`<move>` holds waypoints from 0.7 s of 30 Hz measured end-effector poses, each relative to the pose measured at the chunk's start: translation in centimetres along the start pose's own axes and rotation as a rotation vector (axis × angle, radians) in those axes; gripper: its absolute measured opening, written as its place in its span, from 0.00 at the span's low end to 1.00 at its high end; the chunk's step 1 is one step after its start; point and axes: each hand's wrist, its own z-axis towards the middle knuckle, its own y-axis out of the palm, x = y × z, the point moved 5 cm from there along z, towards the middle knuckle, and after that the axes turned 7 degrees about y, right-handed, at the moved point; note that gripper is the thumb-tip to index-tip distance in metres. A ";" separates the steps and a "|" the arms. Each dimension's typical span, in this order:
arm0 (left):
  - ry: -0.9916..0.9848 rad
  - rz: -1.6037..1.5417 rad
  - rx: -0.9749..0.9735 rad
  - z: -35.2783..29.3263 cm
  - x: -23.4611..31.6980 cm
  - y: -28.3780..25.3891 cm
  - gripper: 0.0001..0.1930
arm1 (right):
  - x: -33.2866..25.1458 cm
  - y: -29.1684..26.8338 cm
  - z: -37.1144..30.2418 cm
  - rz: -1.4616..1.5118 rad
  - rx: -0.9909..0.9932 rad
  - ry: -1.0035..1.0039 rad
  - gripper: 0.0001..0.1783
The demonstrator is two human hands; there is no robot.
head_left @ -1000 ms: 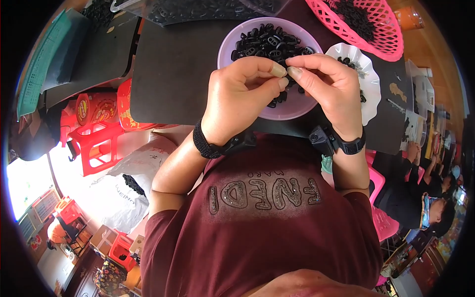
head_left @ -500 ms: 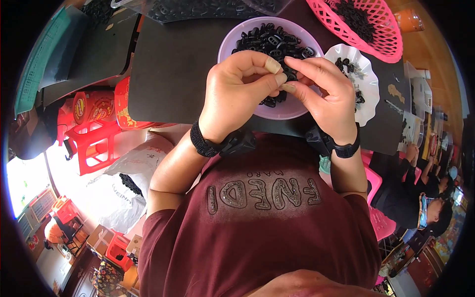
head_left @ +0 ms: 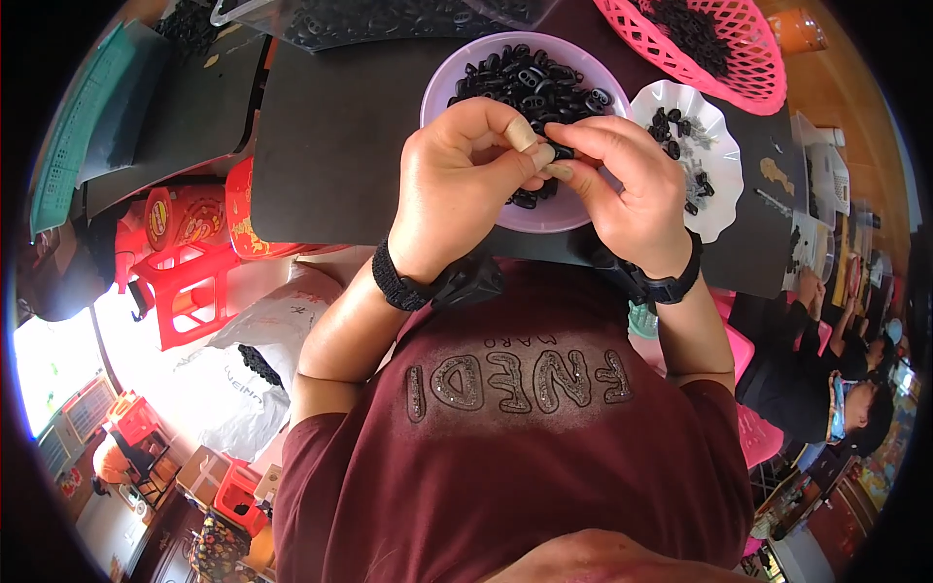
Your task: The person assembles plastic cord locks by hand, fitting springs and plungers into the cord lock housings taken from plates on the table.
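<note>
Over lilac bowl (head_left: 439,87) on dark worktop (head_left: 330,146): left hand (head_left: 466,180) and right hand (head_left: 622,185), fingertips pressed together, pinching one small black part (head_left: 562,152). Probably mid-assembly; next needs a steady squeeze. One bowl, one white dish (head_left: 724,199) beside, one pink basket (head_left: 748,58) beyond, loose parts uncountable.

Your desk (head_left: 340,146) is dark-topped. On it stand a purple bowl (head_left: 442,83) of black parts, a white scalloped dish (head_left: 724,185) just beside, and a pink mesh basket (head_left: 748,73) beyond.
</note>
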 end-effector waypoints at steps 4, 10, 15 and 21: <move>-0.006 0.004 -0.012 0.0 0.0 0.1 0.04 | 0.0 0.0 -0.1 -0.007 0.033 -0.061 0.17; -0.034 -0.078 -0.038 0.1 -0.3 0.3 0.04 | -0.1 -0.2 -0.3 -0.002 0.031 -0.006 0.15; 0.003 -0.057 -0.002 -0.2 0.6 0.7 0.10 | 0.0 -4.8 0.8 0.060 0.160 0.075 0.11; 0.013 -0.038 -0.080 0.1 0.2 0.5 0.12 | 3.6 -14.4 3.4 -0.409 0.289 0.253 0.28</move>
